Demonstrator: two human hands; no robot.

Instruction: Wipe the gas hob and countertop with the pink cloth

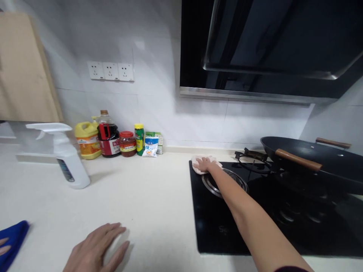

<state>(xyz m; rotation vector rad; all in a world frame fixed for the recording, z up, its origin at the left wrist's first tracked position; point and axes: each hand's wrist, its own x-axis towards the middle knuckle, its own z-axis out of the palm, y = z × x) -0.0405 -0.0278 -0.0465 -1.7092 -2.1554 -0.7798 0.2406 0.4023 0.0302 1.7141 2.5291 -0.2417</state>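
Note:
My right hand [204, 165] reaches over to the back left corner of the black gas stove [218, 226]. Beneath its fingers is a bunched whitish cloth [197, 160], pressed against the stove's edge next to the ringed burner [211, 186]. My left hand [98, 247] hovers at the bottom over the pale counter [153, 204], thumb and fingers apart, holding nothing. At the far left edge, the fingertips of another person [3, 246] rest on a blue cloth [17, 234]. A white spray bottle [72, 166] stands upright left of centre.
A large wok [292, 145] with wooden handles sits on the right burner. A loose pan support [252, 162] lies behind the left burner. Along the wall stand a yellow jug [87, 141], soy sauce bottle [110, 141], red-lidded jar [127, 145] and green shaker [139, 139]. A range hood [255, 49] overhangs the stove.

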